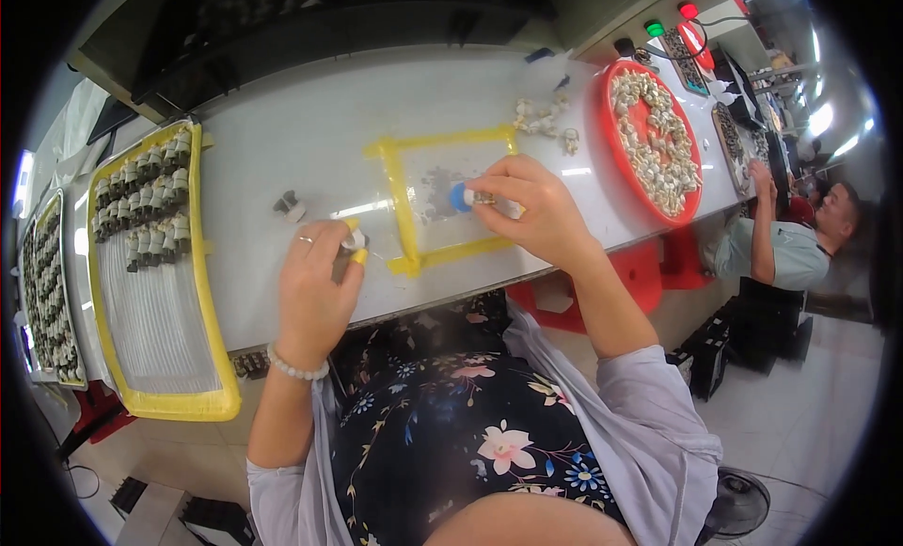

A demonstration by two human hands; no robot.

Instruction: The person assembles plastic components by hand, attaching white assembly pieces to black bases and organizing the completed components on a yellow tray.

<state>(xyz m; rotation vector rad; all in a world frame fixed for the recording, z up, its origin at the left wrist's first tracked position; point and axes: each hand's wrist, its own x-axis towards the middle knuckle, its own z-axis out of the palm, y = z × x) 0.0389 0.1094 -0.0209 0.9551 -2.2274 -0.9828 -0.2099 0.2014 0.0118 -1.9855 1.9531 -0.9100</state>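
Note:
My left hand [318,278], with yellow covers on its thumb and index fingertips, is closed around a small white-and-dark part [355,241] near the table's front edge. My right hand [536,212] pinches a small whitish piece with a metallic look [482,198]. Right beside that piece is a round blue thing [460,196]; whether the two are joined I cannot tell. Both lie over a rectangle of yellow tape [403,207] on the white table, which has greyish smudges inside. Another white-and-dark part [290,206] lies beyond my left hand.
At the left, a yellow-edged tray [216,348] holds rows of white-and-dark parts, with a similar tray [52,283] beyond it. Loose whitish pieces [541,118] lie near a red round tray [613,123] full of them. A co-worker [785,250] sits farther right.

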